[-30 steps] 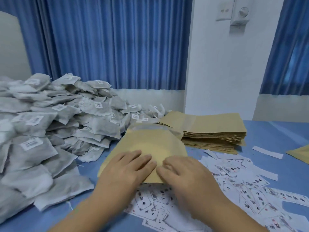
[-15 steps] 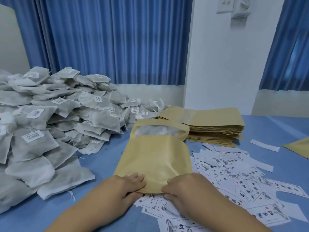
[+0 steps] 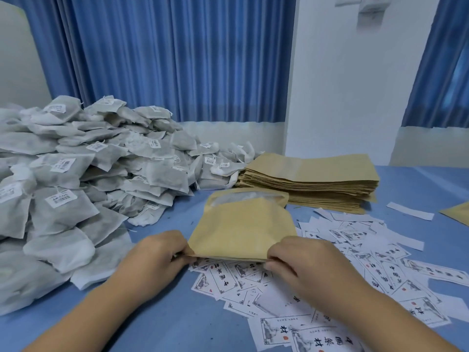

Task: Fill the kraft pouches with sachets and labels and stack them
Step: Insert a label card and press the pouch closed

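Observation:
A kraft pouch (image 3: pixel 242 228) with a clear window strip at its far end lies on the blue table in front of me, bulging slightly. My left hand (image 3: pixel 162 252) pinches its near left corner and my right hand (image 3: pixel 295 260) pinches its near right corner. A large heap of grey-white sachets (image 3: pixel 83 179) with barcode stickers fills the left side. Printed white labels (image 3: pixel 355 252) lie scattered under and to the right of the pouch. A flat stack of empty kraft pouches (image 3: pixel 312 179) sits behind, to the right.
The blue table (image 3: pixel 157 316) runs to a white wall and blue curtains (image 3: pixel 165 59) at the back. Another kraft pouch corner (image 3: pixel 458 214) shows at the right edge, with a blank white strip (image 3: pixel 409 214) beside it.
Both hands slid from the middle of the pouch back to its near edge and spread apart to the two corners, now pinching them. The pouch moved nearer to me.

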### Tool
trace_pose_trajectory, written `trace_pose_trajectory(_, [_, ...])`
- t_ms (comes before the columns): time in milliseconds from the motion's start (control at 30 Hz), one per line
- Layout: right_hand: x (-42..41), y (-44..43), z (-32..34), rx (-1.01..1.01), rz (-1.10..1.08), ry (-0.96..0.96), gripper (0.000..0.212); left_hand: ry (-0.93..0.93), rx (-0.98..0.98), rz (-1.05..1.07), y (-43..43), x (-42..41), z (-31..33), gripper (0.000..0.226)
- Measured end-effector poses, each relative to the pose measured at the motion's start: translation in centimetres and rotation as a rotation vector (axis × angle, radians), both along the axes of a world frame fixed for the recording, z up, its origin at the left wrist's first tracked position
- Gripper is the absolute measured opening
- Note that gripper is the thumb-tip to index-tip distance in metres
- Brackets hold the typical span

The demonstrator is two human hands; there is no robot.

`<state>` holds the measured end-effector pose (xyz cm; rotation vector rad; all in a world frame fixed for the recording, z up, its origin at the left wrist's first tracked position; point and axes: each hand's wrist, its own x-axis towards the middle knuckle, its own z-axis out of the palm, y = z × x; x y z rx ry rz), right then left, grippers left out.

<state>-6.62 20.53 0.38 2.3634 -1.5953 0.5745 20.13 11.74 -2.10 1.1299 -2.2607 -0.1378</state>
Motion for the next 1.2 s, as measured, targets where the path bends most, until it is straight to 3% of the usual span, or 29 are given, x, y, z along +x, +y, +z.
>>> trace_pose_trajectory(67, [-0.5, 0.6, 0.4, -0.052, 0.035, 0.098, 0.013, 0.058, 0.030, 0.008, -0.1, 0.2, -0.2, 0.016])
trace_pose_trajectory(133, [-1.2, 0.7, 0.3, -0.109, 0.038, 0.134, 0.025, 0.104, 0.044, 0.023, -0.2, 0.4, -0.3, 0.019])
trace_pose_trajectory(300, [-1.9, 0.6, 0.5, -0.259, -0.007, 0.103, 0.027, 0.113, -0.054, 0.042, 0.1, 0.2, -0.4, 0.028])
trace_pose_trajectory(400, [-1.7, 0.5, 0.2, -0.268, 0.008, 0.070, 0.029, 0.039, -0.193, 0.007, 0.5, -0.1, -0.2, 0.026])
trace_pose_trajectory(500, [-1.6, 0.5, 0.1, -0.268, 0.008, 0.059, 0.030, -0.028, -0.316, -0.033, 0.7, -0.3, -0.1, 0.004])
trace_pose_trajectory(633, [-1.4, 0.3, -0.1, -0.275, 0.058, 0.088, 0.024, 0.013, -0.326, 0.009, 0.8, -0.3, -0.2, 0.006])
trace_pose_trajectory(800, [-0.6, -0.3, -1.3, -0.373, 0.065, 0.102, 0.025, -0.128, -0.438, -0.028, 1.3, -1.4, 0.2, 0.025])
trace_pose_trajectory(900, [-0.6, -0.5, -1.6, -0.397, 0.051, 0.107, 0.025, -0.203, -0.505, -0.074, 1.6, -2.5, 0.5, 0.004])
trace_pose_trajectory(1000, [-0.6, -0.4, -1.5, -0.395, 0.038, 0.130, 0.019, -0.227, -0.481, -0.090, 1.8, -3.3, 0.5, 0.029])
trace_pose_trajectory(1100, [-0.3, -0.3, -1.4, -0.409, 0.061, 0.150, 0.012, -0.224, -0.469, -0.089, 1.8, -3.4, 0.2, 0.030])
trace_pose_trajectory(1200, [0.3, -0.5, -1.5, -0.438, 0.081, 0.177, 0.019, -0.240, -0.457, -0.093, 2.1, -4.1, 0.3, 0.026])
